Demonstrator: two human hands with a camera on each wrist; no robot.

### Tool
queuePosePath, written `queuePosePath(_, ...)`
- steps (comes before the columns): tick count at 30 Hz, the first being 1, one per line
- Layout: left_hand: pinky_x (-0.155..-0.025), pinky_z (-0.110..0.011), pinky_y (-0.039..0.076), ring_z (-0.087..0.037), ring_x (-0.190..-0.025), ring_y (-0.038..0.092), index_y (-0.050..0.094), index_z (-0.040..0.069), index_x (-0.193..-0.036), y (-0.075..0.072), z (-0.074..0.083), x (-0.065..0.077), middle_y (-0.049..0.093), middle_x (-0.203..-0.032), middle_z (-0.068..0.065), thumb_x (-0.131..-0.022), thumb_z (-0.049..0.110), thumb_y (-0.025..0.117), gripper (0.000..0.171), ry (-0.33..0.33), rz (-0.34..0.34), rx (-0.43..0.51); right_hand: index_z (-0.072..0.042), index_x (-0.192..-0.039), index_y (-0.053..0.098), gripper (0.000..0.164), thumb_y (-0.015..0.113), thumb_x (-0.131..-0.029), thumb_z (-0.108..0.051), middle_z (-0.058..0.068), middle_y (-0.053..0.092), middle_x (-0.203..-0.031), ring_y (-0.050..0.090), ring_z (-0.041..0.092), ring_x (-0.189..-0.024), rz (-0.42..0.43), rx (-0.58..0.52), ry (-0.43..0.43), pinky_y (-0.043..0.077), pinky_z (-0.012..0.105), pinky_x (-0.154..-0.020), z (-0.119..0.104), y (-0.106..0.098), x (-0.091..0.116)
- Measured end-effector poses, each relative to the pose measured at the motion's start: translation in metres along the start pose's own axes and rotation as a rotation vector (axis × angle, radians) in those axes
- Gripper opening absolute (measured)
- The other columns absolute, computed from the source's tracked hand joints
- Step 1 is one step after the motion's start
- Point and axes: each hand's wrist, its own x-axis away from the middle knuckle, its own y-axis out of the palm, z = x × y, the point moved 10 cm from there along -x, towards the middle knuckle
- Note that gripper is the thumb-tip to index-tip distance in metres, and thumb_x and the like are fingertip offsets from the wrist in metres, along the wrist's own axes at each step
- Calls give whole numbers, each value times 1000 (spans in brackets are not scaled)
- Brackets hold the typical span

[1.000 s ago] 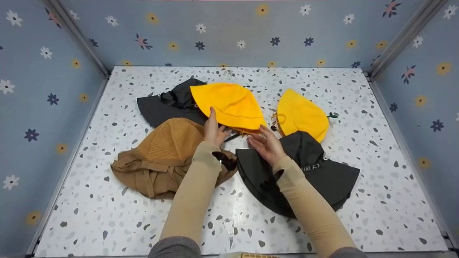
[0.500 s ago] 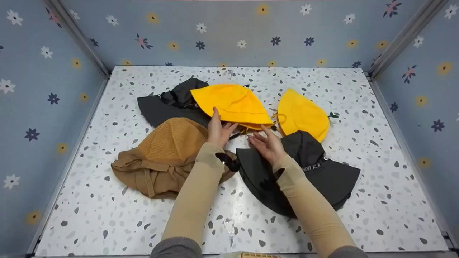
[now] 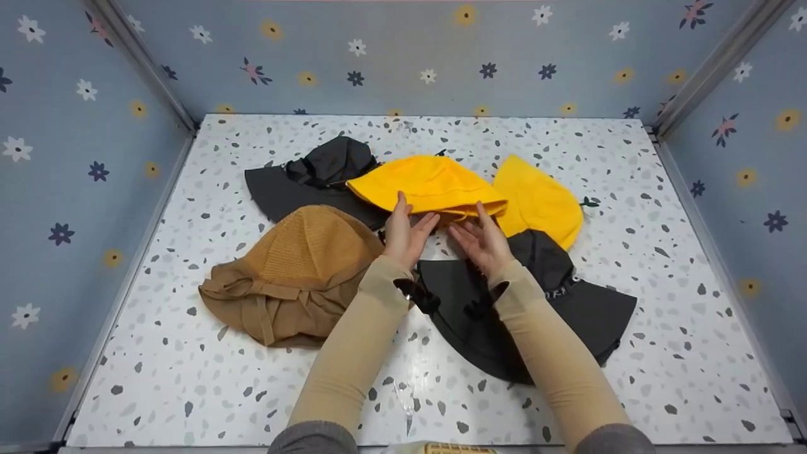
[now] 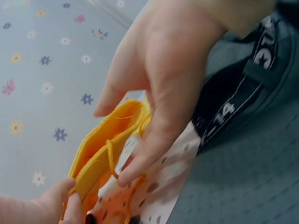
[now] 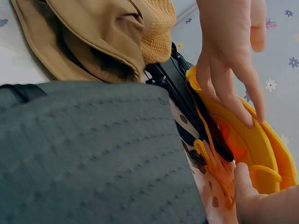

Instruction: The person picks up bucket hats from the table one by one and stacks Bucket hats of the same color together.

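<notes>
The yellow hat (image 3: 429,183) is between the two hands, over the far middle of the table (image 3: 151,378), tilted with its opening toward the near side. Its left end overlaps the far-left dark hat (image 3: 284,189) from above, and its right end overlaps the second yellow hat (image 3: 545,208); whether it touches either is hard to tell.

The left hand (image 3: 406,236) pinches the brim near its left part, thumb outside and fingers under the edge. The right hand (image 3: 487,244) has the brim's right part between thumb and fairly straight fingers; how firmly it grips cannot be told.

The cloth looks thin and soft, so the hat should be light, with little risk of breaking or slipping. The crown already sags into folds and would probably collapse under a squeeze. The stitched brim seems the firmest part, making its left and right edges the best places to hold, with thumbs outside and fingers inside. The loose cord (image 4: 110,156) hanging at the opening could snag on a finger or on the near-right dark hat (image 3: 589,318). The brown hat (image 3: 290,277) lies to the near left.
</notes>
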Motion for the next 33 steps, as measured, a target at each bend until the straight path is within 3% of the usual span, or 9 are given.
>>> queuePosePath(9,-112,-43,42,-40,-140,41,21,4,-157,1,-18,4,17,-163,-15,-106,38,44,65,-13,-10,-77,-16,-150,37,64,64,-95,-34,15,42,-152,48,30,-135,37,41,-28,44,38,-110,-17,-1,-4)
queuePosePath(14,-111,-44,44,-40,-138,44,25,3,-155,-2,-24,5,20,-162,-16,-106,36,44,62,-18,4,-126,-12,-145,46,50,61,-99,-23,12,50,-145,56,27,-125,59,67,-34,48,35,-104,-23,-2,-5)
queuePosePath(18,-111,-45,43,-41,-139,42,26,4,-155,-3,-25,4,21,-162,-15,-106,34,45,60,-16,11,-136,-7,-146,44,45,54,-102,-13,14,53,-140,62,27,-113,78,64,-36,50,35,-100,-24,-4,-6)
queuePosePath(24,-113,-50,40,-42,-144,33,20,11,-158,-2,-22,3,15,-165,-13,-106,35,44,62,-4,-10,-159,-14,-153,31,53,47,-104,-5,15,54,-129,68,27,-91,74,80,-43,48,38,-103,-25,-6,-5)
queuePosePath(28,-114,-55,37,-46,-147,24,14,18,-159,-5,-12,1,11,-165,-13,-106,33,44,63,57,-11,-151,-21,-154,27,57,43,-104,-1,15,53,-119,68,27,-80,62,109,-70,43,40,-108,-29,-9,-3)
queuePosePath(33,-111,-59,38,-50,-148,18,9,30,-158,-14,-3,-3,5,-166,-13,-105,31,48,65,115,42,-107,-26,-154,26,59,38,-104,2,15,50,-117,65,30,-91,61,126,-81,40,43,-112,-34,-13,-5)
